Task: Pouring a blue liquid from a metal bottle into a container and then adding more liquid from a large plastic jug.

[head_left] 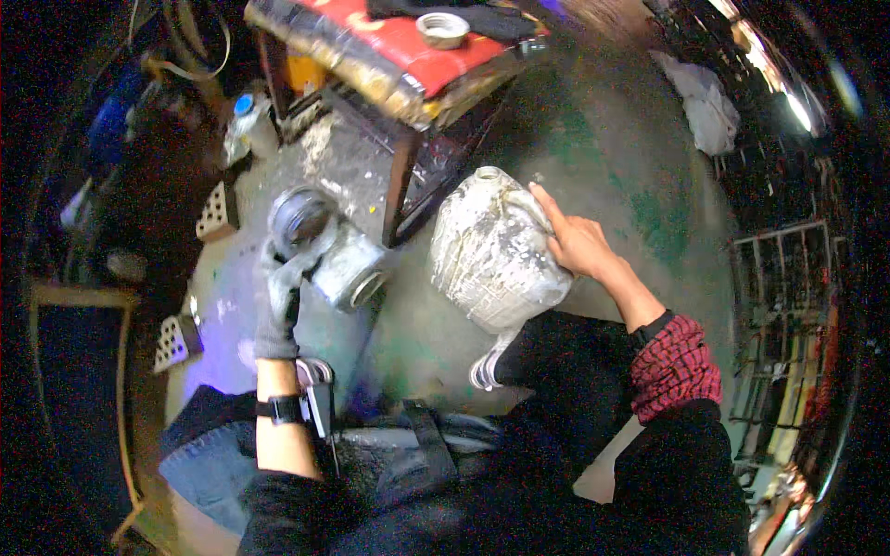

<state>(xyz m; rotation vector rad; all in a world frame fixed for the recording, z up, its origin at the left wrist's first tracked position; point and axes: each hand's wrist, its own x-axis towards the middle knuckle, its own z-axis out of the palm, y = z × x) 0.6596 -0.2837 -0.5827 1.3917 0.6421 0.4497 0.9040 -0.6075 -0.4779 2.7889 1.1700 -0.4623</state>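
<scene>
My left hand (282, 289), in a grey glove, is closed round a grey pipe fitting (350, 267). One wide round mouth of the fitting faces up beside the fingers, and a narrower round end points to the lower right. My bare right hand (582, 245) grips a dirty white plastic jerrycan (487, 250) at its handle side, index finger stretched along the top. The can is tilted, with its small uncapped neck toward the far side. Flaking white coating covers much of it.
Ahead stands a red-topped bench (371, 37) bearing a pale threaded ring (443, 31) and black cloth (491, 18). Leftward are a blue-capped bottle (250, 128) and perforated blocks (217, 211). A white bag (702, 102) and metal rack (783, 306) lie to the right.
</scene>
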